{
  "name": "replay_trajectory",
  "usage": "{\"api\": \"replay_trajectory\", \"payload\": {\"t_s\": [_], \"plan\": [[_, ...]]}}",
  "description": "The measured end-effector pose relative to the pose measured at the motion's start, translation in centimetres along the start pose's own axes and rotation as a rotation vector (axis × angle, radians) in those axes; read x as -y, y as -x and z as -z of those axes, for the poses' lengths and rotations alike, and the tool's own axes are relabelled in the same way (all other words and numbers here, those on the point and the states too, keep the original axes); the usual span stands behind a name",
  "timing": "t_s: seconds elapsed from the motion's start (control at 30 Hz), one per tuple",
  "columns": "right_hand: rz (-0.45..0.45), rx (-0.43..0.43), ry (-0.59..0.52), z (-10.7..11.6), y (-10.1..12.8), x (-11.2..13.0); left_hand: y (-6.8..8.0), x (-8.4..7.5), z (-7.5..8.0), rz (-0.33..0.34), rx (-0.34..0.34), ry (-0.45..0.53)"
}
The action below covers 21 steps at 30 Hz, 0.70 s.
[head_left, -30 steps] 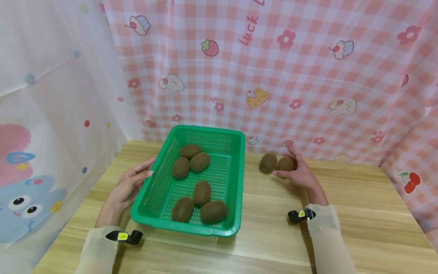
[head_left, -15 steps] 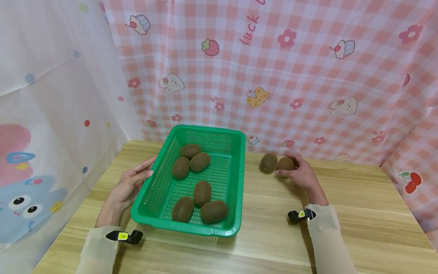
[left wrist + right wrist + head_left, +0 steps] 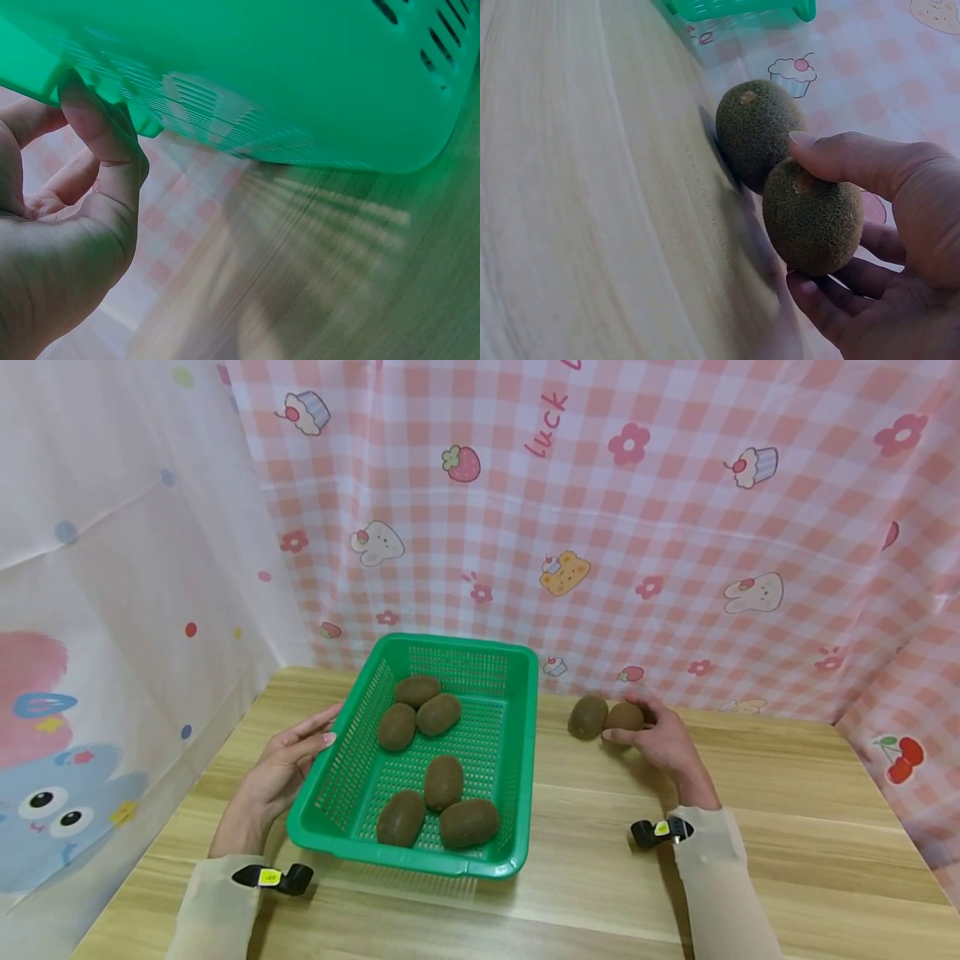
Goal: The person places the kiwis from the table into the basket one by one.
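A green plastic basket (image 3: 412, 858) with slotted walls holds several brown kiwis (image 3: 442, 783). My left hand (image 3: 281, 768) is at its left side, thumb and fingers gripping the rim; the left wrist view shows the bent fingers (image 3: 112, 142) against the rim's underside. To the right of the basket, my right hand (image 3: 660, 739) holds a kiwi (image 3: 814, 217) between the thumb on one side and the fingers curled round the other. Another kiwi (image 3: 757, 131) sits right beside the held one, on its left in the head view, close to the thumb tip.
The wooden table (image 3: 600, 877) carries everything. A pink checked cloth (image 3: 510, 527) hangs directly behind the basket and the two kiwis. A white printed cloth (image 3: 150, 568) hangs at the left.
My right hand's fingers and thumb have closed in round the right-hand kiwi. The left hand, the basket and the kiwis in it stay where they were.
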State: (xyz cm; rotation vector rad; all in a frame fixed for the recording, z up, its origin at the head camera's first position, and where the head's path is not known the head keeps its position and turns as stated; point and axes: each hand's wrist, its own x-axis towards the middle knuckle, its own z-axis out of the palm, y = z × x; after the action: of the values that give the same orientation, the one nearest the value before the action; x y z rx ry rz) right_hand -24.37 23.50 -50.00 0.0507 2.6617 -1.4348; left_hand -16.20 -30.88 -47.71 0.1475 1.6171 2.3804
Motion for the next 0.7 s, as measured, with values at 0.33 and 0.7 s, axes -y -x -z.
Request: {"api": "replay_trajectory", "payload": {"t_s": [0.33, 0.7], "plan": [[0.032, 0.005, -0.018, 0.2, 0.2, 0.7, 0.1, 0.0, -0.1, 0.011, -0.018, -0.019], [0.047, 0.001, -0.034, 0.1, 0.2, 1.3, 0.0, -0.1, -0.1, 0.015, -0.024, -0.018]]}}
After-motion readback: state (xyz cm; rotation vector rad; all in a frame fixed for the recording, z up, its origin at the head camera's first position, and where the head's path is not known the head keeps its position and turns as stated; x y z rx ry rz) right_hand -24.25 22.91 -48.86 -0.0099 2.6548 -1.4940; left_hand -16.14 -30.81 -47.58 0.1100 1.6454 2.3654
